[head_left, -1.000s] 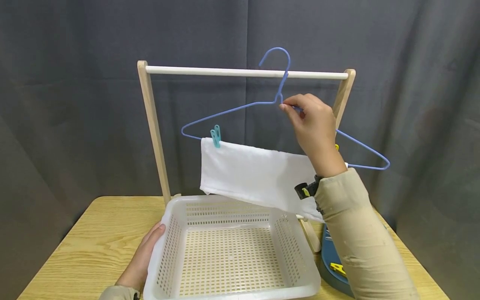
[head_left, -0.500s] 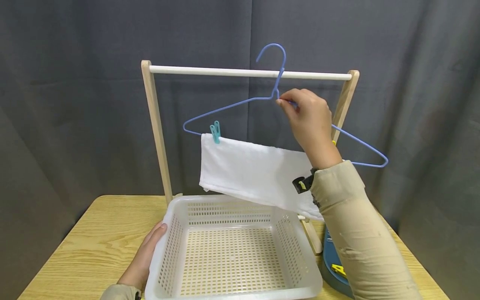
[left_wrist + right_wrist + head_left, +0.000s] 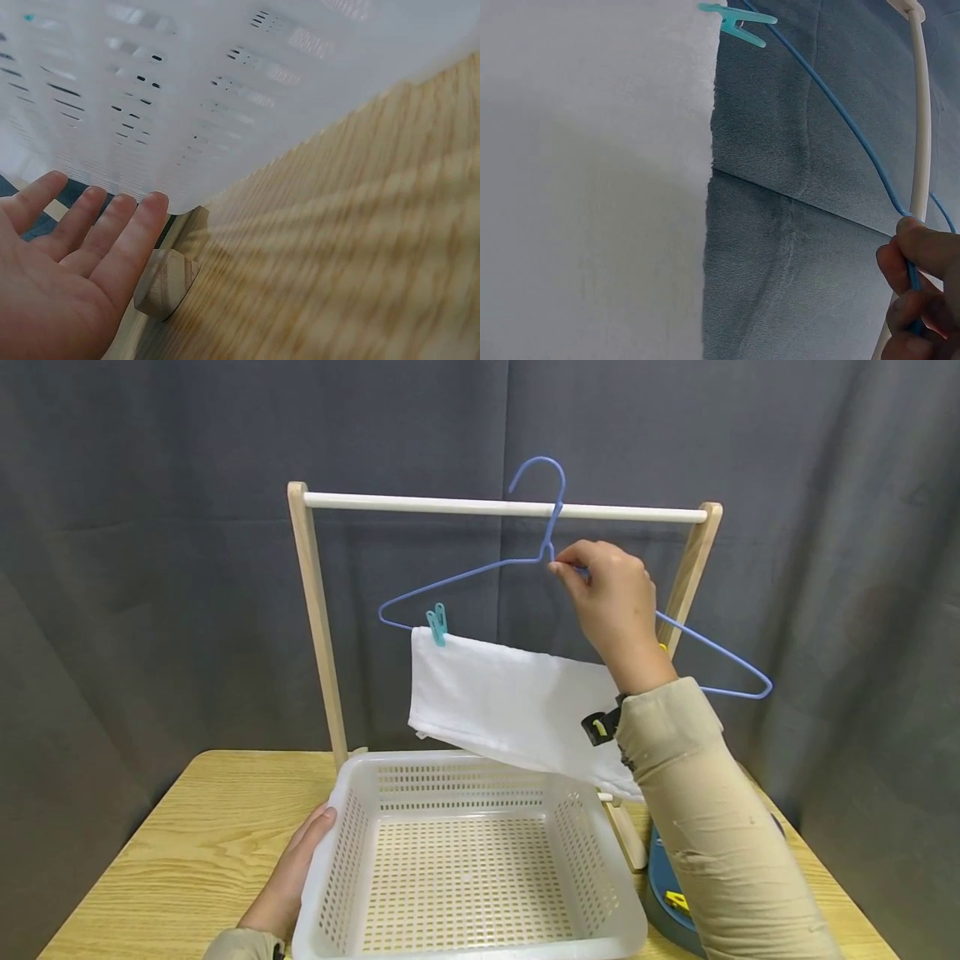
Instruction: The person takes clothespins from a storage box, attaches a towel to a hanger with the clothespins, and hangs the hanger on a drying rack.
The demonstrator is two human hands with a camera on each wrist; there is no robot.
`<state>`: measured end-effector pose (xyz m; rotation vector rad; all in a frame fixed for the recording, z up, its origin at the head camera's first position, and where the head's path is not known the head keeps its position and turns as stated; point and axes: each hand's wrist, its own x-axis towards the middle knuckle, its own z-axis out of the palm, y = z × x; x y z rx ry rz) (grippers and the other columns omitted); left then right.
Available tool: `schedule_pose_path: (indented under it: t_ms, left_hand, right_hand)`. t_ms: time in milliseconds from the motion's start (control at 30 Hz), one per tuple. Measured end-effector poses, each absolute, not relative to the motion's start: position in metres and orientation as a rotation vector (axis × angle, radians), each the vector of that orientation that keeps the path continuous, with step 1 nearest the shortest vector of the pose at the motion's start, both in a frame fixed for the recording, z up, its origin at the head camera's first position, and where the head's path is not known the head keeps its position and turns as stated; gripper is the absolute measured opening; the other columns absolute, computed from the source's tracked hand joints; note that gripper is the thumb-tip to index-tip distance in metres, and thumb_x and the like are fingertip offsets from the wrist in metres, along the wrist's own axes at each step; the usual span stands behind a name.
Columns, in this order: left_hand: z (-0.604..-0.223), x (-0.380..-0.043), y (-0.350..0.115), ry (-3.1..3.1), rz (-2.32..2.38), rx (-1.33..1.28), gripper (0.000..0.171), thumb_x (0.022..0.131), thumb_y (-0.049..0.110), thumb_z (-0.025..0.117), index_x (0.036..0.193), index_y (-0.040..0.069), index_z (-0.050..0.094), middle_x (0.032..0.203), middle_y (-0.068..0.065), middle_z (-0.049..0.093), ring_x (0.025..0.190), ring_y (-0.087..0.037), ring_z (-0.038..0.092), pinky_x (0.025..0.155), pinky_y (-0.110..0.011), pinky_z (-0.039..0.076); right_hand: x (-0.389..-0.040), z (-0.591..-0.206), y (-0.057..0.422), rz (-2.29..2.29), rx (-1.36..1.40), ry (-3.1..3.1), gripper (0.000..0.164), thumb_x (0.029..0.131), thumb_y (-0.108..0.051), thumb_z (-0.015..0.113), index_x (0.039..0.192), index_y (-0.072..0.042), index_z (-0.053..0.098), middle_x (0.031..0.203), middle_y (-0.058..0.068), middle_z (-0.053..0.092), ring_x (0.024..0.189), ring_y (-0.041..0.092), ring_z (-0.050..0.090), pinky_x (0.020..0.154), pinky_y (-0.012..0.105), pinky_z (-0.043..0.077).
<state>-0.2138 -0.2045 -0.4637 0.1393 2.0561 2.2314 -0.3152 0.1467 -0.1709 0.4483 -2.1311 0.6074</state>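
My right hand [image 3: 611,597] pinches a blue wire hanger [image 3: 472,574] just below its hook, thumb against fingers. A white towel [image 3: 510,702] hangs from the hanger's lower bar, sloping down to the right. A teal clothespin [image 3: 437,625] clips its left corner; a bit of a yellow clothespin [image 3: 663,647] shows behind my wrist. The hook stands at the white rod [image 3: 420,505] of a wooden rack; whether they touch I cannot tell. With straight fingers, my left hand [image 3: 75,270] rests against the left side of a white perforated basket [image 3: 318,877].
The rack's wooden posts [image 3: 318,627] rise behind the basket on a wood-grain table [image 3: 172,852]. At right, partly under my sleeve, sits a blue container [image 3: 663,910] with a yellow clothespin [image 3: 677,903] in it. A grey curtain [image 3: 150,568] hangs behind.
The hanger and towel, in my right hand, have shifted slightly left against the rack; they rose a little and then dipped again. My left hand stays at the basket.
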Motion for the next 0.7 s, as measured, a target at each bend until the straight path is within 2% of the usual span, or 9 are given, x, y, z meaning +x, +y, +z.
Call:
schedule_pose_path:
  t_ms: [300, 533, 700]
  left_hand:
    - [-0.464, -0.216, -0.204, 2.073, 2.219, 0.153, 0.059, 0.112, 0.043, 0.024, 0.160, 0.011, 0.018, 0.141, -0.028, 0.042, 0.114, -0.030, 0.057, 0.089, -0.040, 0.055]
    - [-0.464, -0.214, -0.202, 1.983, 2.233, 0.098, 0.060, 0.111, 0.048, 0.026, 0.160, 0.015, 0.016, 0.131, -0.022, 0.046, 0.107, -0.029, 0.056, 0.087, -0.043, 0.054]
    - [-0.463, -0.214, -0.200, 1.971, 2.234, 0.074, 0.059, 0.110, 0.050, 0.028, 0.159, 0.018, 0.019, 0.135, -0.023, 0.045, 0.109, -0.028, 0.055, 0.089, -0.042, 0.053]
  right_hand:
    - [-0.319, -0.172, 0.149, 0.586, 0.408, -2.199, 0.019, 0.099, -0.024, 0.069, 0.104, -0.007, 0.077, 0.100, 0.010, 0.074, 0.083, 0.029, 0.066, 0.071, 0.052, 0.050]
    - [-0.321, -0.178, 0.152, 0.583, 0.435, -2.212, 0.020, 0.098, -0.024, 0.070, 0.104, -0.006, 0.077, 0.101, 0.011, 0.074, 0.081, 0.028, 0.066, 0.067, 0.049, 0.050]
    - [-0.321, -0.181, 0.154, 0.586, 0.436, -2.217, 0.020, 0.099, -0.024, 0.070, 0.104, -0.006, 0.077, 0.101, 0.011, 0.074, 0.082, 0.028, 0.066, 0.068, 0.049, 0.050]
